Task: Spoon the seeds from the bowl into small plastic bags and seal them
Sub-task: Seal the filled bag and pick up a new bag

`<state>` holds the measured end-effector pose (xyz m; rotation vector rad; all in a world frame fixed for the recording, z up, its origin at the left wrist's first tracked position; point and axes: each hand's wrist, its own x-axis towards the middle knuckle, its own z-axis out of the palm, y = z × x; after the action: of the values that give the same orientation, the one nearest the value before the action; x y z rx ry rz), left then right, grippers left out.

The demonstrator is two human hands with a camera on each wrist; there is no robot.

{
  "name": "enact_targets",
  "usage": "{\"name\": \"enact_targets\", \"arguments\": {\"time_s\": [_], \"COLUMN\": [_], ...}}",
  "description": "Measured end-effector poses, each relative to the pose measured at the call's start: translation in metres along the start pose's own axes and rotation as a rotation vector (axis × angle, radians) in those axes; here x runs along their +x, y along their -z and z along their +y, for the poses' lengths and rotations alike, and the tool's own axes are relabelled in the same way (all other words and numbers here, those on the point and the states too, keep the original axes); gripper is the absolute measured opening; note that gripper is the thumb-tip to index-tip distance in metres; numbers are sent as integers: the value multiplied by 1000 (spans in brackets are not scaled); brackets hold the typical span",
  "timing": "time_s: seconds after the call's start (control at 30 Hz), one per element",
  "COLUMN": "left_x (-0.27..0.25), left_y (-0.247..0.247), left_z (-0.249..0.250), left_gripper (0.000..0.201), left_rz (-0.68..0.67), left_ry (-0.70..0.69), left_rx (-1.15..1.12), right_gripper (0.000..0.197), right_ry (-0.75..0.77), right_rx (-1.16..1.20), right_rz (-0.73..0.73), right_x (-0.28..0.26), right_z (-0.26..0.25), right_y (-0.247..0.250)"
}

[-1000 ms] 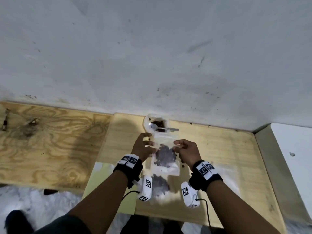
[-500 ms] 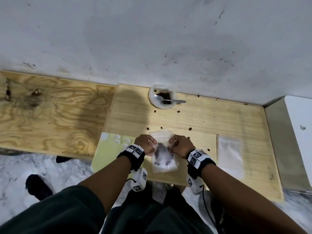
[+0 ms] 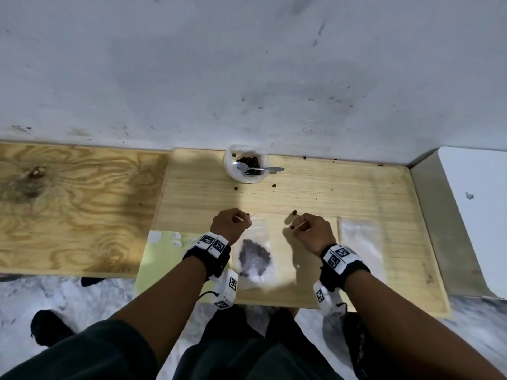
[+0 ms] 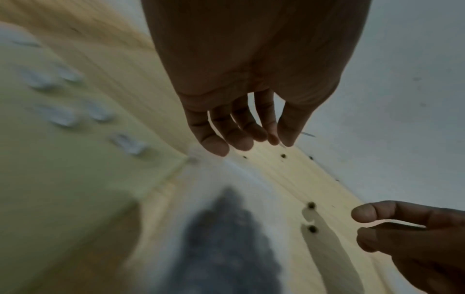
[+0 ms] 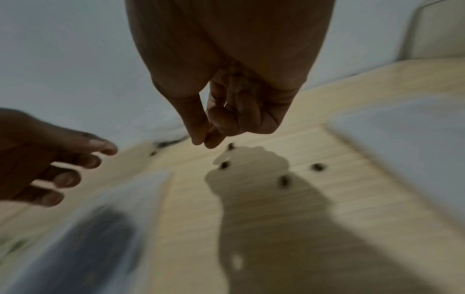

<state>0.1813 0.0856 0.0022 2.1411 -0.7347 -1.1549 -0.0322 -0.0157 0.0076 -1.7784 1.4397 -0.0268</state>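
**Filled bag lying between two raised hands**

Head view: a bag (image 3: pixel 253 256) with a dark heap of seeds (image 3: pixel 254 255) inside is seen lying flat near the front edge of the bench (image 3: pixel 356 193), between the two wrists. The left hand (image 3: pixel 229 224) is held over the bag's far left corner, fingers loosely curled; the right hand (image 3: pixel 310 233) is held apart from the bag, to its right. Whether the bag's strip is closed cannot be told. A bowl (image 3: pixel 245 167) with seeds and a spoon (image 3: pixel 258 170) across it is set at the back edge, against the wall. Loose seeds are scattered over the boards. An empty bag (image 3: pixel 359 239) is laid toward the right edge.

Left wrist view: the left hand (image 4: pixel 241 127) is shown with fingers hanging nearly straight, slightly spread, nothing held. The bag (image 4: pixel 226 238) is blurred below it.

Right wrist view: the right hand (image 5: pixel 226 119) is shown with fingers curled and thumb meeting fingertip just above a loose seed (image 5: pixel 230 146); whether anything is pinched cannot be told.
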Motion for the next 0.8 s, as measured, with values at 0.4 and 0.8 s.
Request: {"name": "enact_targets", "arguments": {"time_s": [0.4,0.8], "left_x": [-7,-11], "left_y": [-176,-242], "left_z": [84,96], "left_gripper": [7,24], "left_rz": [-493,-361], "left_ry": [49,134], "left_rx": [-60,-60], "right_gripper": [53,27], "right_ry": [-421,-416], "right_rx": [97,211], "right_rz": [270,233], "right_x": [-16,-20], "right_z": [142,178], "right_y": [105,103]}}
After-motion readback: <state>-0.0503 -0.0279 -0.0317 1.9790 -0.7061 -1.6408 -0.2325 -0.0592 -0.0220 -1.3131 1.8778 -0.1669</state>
